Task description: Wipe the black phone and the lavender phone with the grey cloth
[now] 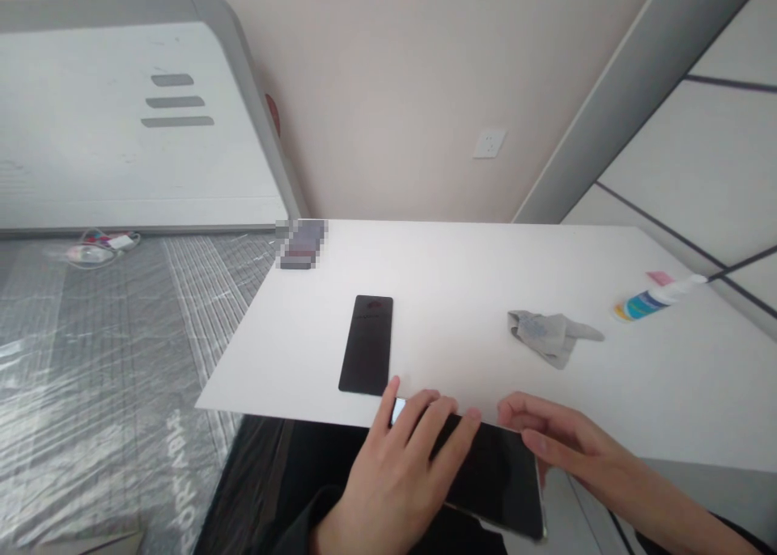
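A tablet with a dark screen and a pale rim lies slanted at the table's front edge, partly over my lap. Across its left part rests my left hand, fingers spread on the screen; a small bright patch shows between them. My right hand grips the tablet's upper right corner, with the thumb in front and the other fingers partly hidden behind. Just beyond my left fingertips, a flat black phone-like slab lies on the table, a faint mark near its top.
On the white table lie a crumpled grey cloth, a spray bottle on its side, a pink piece beside it and a blurred dark object at the back left. Plastic sheeting covers the area to the left.
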